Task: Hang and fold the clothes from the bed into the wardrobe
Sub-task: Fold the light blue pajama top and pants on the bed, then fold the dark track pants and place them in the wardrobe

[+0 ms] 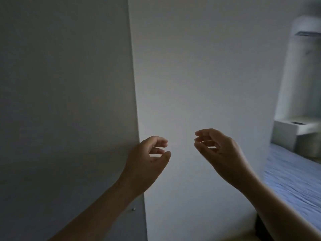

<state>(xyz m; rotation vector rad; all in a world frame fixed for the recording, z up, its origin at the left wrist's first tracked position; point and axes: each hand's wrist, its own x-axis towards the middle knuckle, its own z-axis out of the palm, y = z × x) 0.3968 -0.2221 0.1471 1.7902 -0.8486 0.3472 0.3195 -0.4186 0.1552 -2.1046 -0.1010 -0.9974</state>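
Observation:
Both hands are raised in front of me, facing each other with a gap between them. My left hand (149, 157) has loosely curled fingers and holds nothing; it hovers at the edge of the grey wardrobe panel (66, 101). My right hand (218, 152) is likewise loosely curled and empty, in front of a white wall (199, 66). The bed (293, 178), with a blue-grey striped cover, shows at the right edge. No clothes are in sight.
A white bedside unit (286, 136) stands beyond the bed at the right, blurred by motion. A small metal knob (133, 209) sits low on the wardrobe panel. A strip of floor (234, 236) shows at the bottom.

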